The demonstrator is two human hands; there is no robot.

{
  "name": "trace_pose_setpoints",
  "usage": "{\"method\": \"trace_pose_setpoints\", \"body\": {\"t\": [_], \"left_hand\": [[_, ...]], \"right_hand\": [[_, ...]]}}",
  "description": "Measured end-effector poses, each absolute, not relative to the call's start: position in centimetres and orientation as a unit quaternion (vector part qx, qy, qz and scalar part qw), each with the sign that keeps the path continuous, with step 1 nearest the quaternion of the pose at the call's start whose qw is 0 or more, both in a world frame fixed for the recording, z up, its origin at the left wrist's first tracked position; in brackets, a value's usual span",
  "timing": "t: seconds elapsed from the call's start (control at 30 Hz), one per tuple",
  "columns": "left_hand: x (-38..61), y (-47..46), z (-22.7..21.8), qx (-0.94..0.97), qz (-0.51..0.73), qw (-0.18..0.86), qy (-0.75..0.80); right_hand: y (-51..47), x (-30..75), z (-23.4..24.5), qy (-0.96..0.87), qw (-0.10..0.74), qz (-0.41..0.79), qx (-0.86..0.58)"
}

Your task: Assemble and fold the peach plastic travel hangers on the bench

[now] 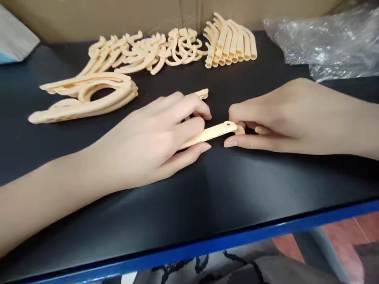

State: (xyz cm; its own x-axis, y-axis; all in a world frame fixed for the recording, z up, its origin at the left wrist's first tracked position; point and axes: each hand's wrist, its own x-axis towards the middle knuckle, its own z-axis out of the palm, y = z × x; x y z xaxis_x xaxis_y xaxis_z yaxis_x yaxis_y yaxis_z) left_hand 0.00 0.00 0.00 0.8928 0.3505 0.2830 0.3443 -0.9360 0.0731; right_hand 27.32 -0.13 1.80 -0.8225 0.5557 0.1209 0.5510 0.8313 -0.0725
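My left hand is closed around a long cream plastic bar that looks like part of a folding clothes hanger. A small round hole shows in the bar's right end. Another cream end sticks out beyond my left fingers; whether it belongs to the same piece is hidden. My right hand pinches a small curved cream plastic piece, which meets the bar's holed end. Most of this curved piece is covered by my right fingers.
Behind my left hand lies a stack of looped cream pieces. Further back are piles of curved hook-like pieces and hollow bent arms. Clear plastic wrap is at the back right. A blue edge borders the black table.
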Motion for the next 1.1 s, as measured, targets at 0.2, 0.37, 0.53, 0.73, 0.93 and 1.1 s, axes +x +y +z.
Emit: {"method": "trace_pose_setpoints", "body": {"t": [0.2,0.37,0.53,0.73,0.93,1.1], "left_hand": [[-0.2,-0.06,0.59,0.975,0.121,-0.004,0.186],[-0.18,-0.08,0.5,0.974,0.124,-0.009,0.188],[-0.15,-0.02,0.35,0.975,0.131,-0.018,0.18],[-0.19,-0.29,0.39,0.974,0.144,-0.018,0.176],[-0.31,-0.26,0.53,0.973,0.142,-0.023,0.18],[-0.27,-0.22,0.54,0.974,0.137,-0.019,0.18]], "right_hand": [[-0.25,27.41,2.16,-0.956,0.054,0.022,-0.286],[-0.27,27.38,2.06,-0.954,0.053,0.029,-0.292],[-0.29,27.1,2.14,-0.947,0.048,0.049,-0.314],[-0.44,26.95,2.59,-0.943,0.041,0.082,-0.319],[-0.56,26.97,2.48,-0.947,0.066,0.079,-0.304],[-0.49,26.93,2.45,-0.949,0.065,0.073,-0.3]]}}
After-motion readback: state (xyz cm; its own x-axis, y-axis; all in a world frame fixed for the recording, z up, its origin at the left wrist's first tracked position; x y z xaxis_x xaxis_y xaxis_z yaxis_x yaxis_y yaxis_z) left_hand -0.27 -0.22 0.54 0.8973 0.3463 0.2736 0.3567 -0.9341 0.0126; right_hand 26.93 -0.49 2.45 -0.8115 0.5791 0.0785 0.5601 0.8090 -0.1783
